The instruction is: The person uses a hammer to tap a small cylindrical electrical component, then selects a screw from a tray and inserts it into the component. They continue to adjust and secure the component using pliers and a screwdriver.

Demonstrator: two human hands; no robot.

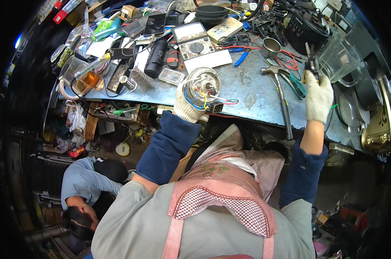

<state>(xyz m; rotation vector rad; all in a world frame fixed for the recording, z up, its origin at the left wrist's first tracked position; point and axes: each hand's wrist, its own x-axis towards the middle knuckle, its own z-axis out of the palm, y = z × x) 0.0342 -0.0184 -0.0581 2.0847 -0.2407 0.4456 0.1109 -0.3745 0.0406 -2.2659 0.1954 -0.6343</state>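
My left hand (189,105), in a white knit glove, grips a round metal appliance base (202,84) with blue, yellow, red and white wires. A black connector (215,107) hangs at its lower right. At the bench's right side, my gloved right hand (318,94) is closed around a hand tool (308,60), perhaps pliers, with its jaws pointing away from me. Left of that hand lie green-handled pliers (296,84) and a claw hammer (281,97), its dark grip over the bench's front edge.
An analog multimeter (197,48), a metal cup (271,48) and blue-handled pliers (241,59) lie on the metal bench (247,97). A glass blender jar (339,58) stands at right, a plastic jug (82,76) at left. A person (85,184) crouches lower left.
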